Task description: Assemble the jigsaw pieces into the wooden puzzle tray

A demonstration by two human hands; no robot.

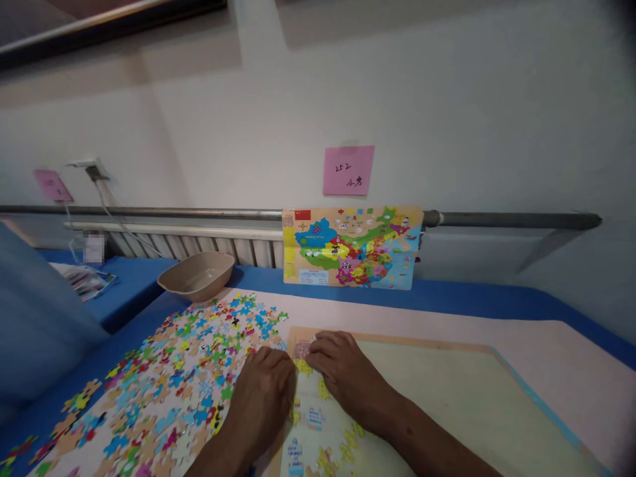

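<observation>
puzzle board [447, 391] at lower centre held few placed pieces along its left edge; most loose pieces [169, 391] lay lower left. left hand [263, 397] and right hand [342, 377] pressed flat, side by side, gripping nothing.

Dorm-type room w/ blue bed [472, 298], radiator [199, 246], wall notes [348, 170], map poster [352, 246].

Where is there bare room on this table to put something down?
The puzzle tray is bare right of the right hand, and so is the pale strip between its far edge and the map picture. The spread of loose pieces left of the left hand, up to the bowl, is crowded.
</observation>
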